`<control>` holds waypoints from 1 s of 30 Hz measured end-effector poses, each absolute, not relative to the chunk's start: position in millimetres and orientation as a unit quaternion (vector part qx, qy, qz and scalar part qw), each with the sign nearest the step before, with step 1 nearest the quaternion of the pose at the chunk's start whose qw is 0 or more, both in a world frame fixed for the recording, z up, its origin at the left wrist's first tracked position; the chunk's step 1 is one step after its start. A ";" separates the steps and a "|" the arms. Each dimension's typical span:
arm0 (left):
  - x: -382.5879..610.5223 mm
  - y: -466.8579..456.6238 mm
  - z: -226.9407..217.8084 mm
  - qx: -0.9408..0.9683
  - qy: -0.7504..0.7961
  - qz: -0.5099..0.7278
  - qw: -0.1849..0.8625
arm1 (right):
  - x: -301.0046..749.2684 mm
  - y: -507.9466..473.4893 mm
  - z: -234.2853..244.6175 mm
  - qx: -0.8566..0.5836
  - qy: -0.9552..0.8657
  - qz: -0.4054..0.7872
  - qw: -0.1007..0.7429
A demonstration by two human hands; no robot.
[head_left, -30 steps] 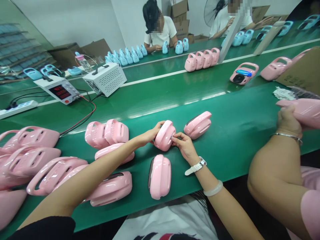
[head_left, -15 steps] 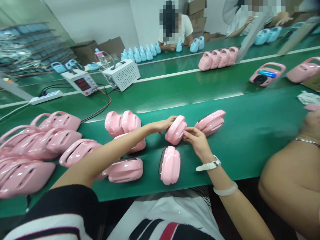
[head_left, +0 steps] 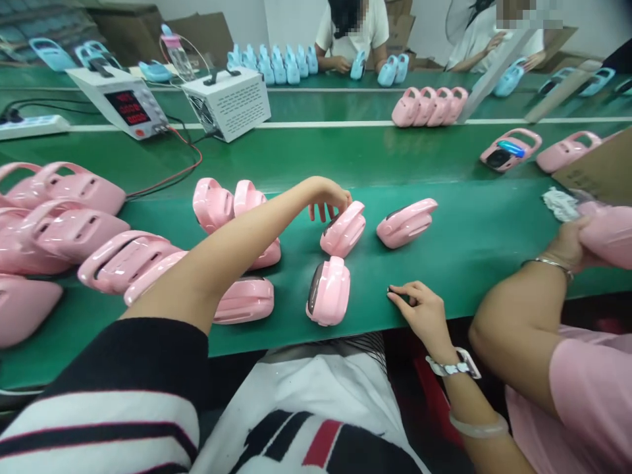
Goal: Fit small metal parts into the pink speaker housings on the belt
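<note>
My left hand (head_left: 330, 196) reaches over a pink handled device (head_left: 344, 230) and grips the top of its handle, the other fingers hanging loosely to the left. My right hand (head_left: 421, 308) is apart from it, low over the front of the table, pinching a small black piece (head_left: 390, 289) between thumb and fingertip; its exact kind is too small to tell. A second pink device (head_left: 330, 293) with a dark front stands nearer to me. Another pink device (head_left: 407, 224) leans to the right of the gripped one.
Several pink devices (head_left: 79, 227) crowd the left, partly behind my left forearm. Two metal boxes, one a power supply (head_left: 121, 99) with a red display, stand beyond with cables. At right, a co-worker's hand (head_left: 567, 247) holds a pink device. Other people sit across the green table (head_left: 296, 158).
My right hand has left the pink device and moved down and right, now with a small black piece in its pinch. My left hand stays at the device's top. The view has shifted.
</note>
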State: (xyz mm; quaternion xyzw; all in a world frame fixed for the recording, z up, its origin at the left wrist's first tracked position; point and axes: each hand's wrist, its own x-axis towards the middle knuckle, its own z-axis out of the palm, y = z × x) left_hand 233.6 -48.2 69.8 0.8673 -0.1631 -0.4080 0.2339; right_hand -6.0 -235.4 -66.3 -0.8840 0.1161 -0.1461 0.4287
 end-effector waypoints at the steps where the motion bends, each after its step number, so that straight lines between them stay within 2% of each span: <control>1: 233.0 -49.5 70.8 0.871 -0.163 -0.402 0.229 | -3.5 -235.6 -66.0 -0.883 0.118 -0.147 0.431; 5: 228.6 -53.7 74.7 0.882 -0.157 -0.384 0.222 | -7.8 -228.7 -45.6 -0.864 0.127 -0.167 0.457; 7: 225.8 -54.6 76.8 0.885 -0.148 -0.381 0.223 | -21.2 -207.4 -23.1 -0.836 0.074 -0.145 0.524; 8: 224.5 -54.7 77.9 0.885 -0.145 -0.382 0.222 | -28.7 -190.4 -10.6 -0.801 0.006 -0.108 0.589; 9: 223.2 -54.7 78.9 0.886 -0.145 -0.382 0.221 | -35.1 -169.5 1.4 -0.759 -0.097 -0.012 0.643; 10: 222.1 -54.6 79.8 0.887 -0.149 -0.380 0.215 | -39.2 -145.7 11.7 -0.729 -0.186 0.063 0.656; 11: 221.1 -54.5 80.6 0.889 -0.155 -0.378 0.208 | -40.1 -119.9 19.5 -0.727 -0.234 0.080 0.641; 16: 218.0 -55.4 82.2 0.891 -0.172 -0.383 0.171 | -6.1 -3.9 16.4 -0.810 -0.258 -0.091 0.518; 21: 219.4 -52.9 80.7 0.877 -0.198 -0.407 0.160 | 17.2 35.0 2.5 -0.870 -0.291 -0.139 0.372; 25: 220.1 -48.3 78.7 0.868 -0.213 -0.412 0.177 | 20.3 34.9 7.1 -0.883 -0.287 -0.152 0.340; 30: 212.8 -45.2 82.2 0.878 -0.222 -0.387 0.173 | 28.9 35.7 3.3 -0.876 -0.284 -0.170 0.350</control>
